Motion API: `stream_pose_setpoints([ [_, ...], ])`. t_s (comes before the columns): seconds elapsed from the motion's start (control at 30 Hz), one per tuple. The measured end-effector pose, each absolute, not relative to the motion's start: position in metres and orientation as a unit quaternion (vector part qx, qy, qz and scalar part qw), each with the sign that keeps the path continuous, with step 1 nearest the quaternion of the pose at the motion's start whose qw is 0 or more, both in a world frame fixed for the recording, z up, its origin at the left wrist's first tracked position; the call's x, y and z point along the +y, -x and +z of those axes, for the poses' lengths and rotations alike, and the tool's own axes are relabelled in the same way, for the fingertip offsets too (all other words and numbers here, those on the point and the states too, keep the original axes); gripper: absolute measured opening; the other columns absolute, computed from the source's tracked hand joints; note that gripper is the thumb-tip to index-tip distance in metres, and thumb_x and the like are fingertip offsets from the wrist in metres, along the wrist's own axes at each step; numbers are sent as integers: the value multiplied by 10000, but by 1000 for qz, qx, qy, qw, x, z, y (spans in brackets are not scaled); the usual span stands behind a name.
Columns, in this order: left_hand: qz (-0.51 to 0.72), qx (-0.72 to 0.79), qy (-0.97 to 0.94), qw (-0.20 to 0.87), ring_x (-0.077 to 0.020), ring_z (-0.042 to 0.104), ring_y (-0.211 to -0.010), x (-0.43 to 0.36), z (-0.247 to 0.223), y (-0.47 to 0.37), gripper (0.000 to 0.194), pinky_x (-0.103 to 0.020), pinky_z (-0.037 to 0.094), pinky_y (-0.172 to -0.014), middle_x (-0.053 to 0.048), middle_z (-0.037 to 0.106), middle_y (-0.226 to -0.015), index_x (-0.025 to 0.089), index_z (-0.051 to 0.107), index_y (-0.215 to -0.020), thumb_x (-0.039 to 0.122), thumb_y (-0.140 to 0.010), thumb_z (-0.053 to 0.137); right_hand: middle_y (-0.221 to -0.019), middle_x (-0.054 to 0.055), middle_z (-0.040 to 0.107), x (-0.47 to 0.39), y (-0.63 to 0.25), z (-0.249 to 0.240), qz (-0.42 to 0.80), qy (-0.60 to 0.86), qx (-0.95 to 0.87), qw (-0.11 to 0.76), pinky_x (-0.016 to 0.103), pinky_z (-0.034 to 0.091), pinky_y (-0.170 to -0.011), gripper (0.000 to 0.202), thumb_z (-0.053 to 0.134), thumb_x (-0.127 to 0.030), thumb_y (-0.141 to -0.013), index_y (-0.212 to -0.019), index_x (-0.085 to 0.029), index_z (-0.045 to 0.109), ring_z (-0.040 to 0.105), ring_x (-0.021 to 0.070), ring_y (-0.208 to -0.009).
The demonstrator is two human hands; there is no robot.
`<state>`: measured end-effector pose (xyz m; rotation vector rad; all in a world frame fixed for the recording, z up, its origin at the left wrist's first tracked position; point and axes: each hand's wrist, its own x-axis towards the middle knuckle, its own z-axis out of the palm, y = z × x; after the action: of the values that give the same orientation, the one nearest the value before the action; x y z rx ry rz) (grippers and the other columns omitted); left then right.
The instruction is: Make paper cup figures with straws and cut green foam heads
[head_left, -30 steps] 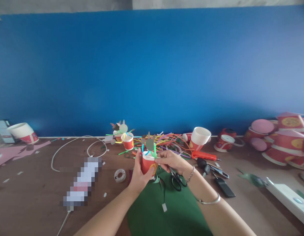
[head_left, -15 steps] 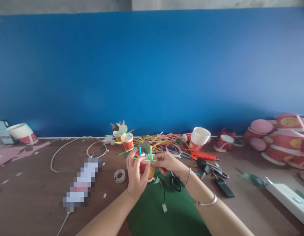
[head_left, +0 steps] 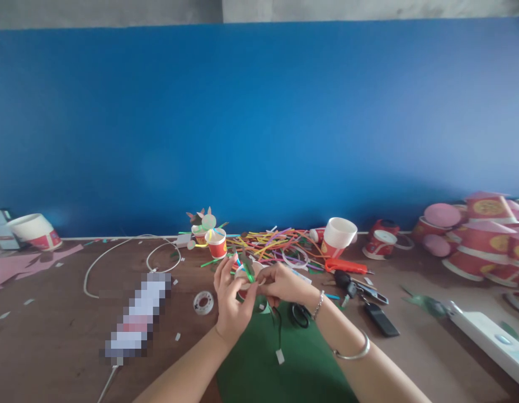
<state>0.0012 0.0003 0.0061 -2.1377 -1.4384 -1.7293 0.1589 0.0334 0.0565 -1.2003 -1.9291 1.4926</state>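
Between my two hands is a red and white paper cup (head_left: 244,290), tilted with its opening toward me, with green and blue sticks and a dark green paper piece (head_left: 246,262) at its rim. My left hand (head_left: 234,299) grips the cup from the left, its fingers behind it and the thumb at the front. My right hand (head_left: 282,284) is closed in a pinch at the cup's right rim; what its fingertips hold is too small to make out. Below both hands lies a dark green sheet (head_left: 284,358). Black scissors (head_left: 300,315) rest beside my right wrist.
Behind the hands lie many coloured sticks (head_left: 276,243) and small decorated cups (head_left: 216,243). A tape roll (head_left: 203,303) and a blurred-out phone (head_left: 140,313) are at left. Keys (head_left: 347,284), an orange-red tool (head_left: 347,266), stacked cups (head_left: 477,246) and a white power strip (head_left: 490,336) are at right.
The cup has tipped toward me, so its inside shows more. The green stick and dark green paper now lean differently, and my left thumb has risen to the rim.
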Motion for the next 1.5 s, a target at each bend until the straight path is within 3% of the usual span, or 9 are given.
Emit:
stream_pose_setpoints([
  [0.6, -578, -496, 648, -14, -269, 449, -1106, 0, 0, -6, 175, -454, 388, -926, -96, 509, -1098, 184, 556, -668, 232, -836, 563, -396, -63, 489, 26, -146, 55, 501, 408, -737, 201, 156, 349, -329, 96, 527, -229, -788, -706, -184, 550, 469, 81, -329],
  [0.97, -592, -517, 616, -56, -244, 460, -1049, 3, -5, -2, 205, -412, 424, -879, -91, 506, -1068, 186, 546, -681, 255, -872, 517, -510, -21, 565, 28, -139, 39, 386, 391, -799, 247, 180, 383, -446, 135, 515, -253, -831, -752, -183, 599, 516, 91, -438],
  [1.2, -564, -506, 651, -44, -253, 454, -1127, 7, 0, -1, 75, -446, 397, -963, -96, 498, -1140, 202, 581, -838, 276, -838, 594, -510, -39, 554, 36, -149, 37, 506, 380, -729, 261, 183, 411, -422, 218, 586, -380, -807, -812, -163, 563, 539, 99, -431],
  [1.37, -571, -491, 656, -48, -268, 454, -1176, 5, 3, -1, 289, -464, 390, -989, -129, 476, -1191, 195, 485, -1095, 234, -822, 573, -517, -35, 576, 46, -156, 31, 532, 384, -703, 275, 190, 431, -438, 296, 631, -427, -769, -865, -155, 562, 561, 105, -453],
  [1.5, -570, -479, 666, -55, -264, 449, -1204, 10, -2, 1, 290, -457, 373, -1008, -133, 477, -1216, 194, 469, -1118, 188, -835, 535, -507, -51, 553, 52, -164, 31, 545, 380, -686, 297, 173, 372, -416, 349, 618, -398, -775, -1004, -146, 542, 527, 92, -440],
])
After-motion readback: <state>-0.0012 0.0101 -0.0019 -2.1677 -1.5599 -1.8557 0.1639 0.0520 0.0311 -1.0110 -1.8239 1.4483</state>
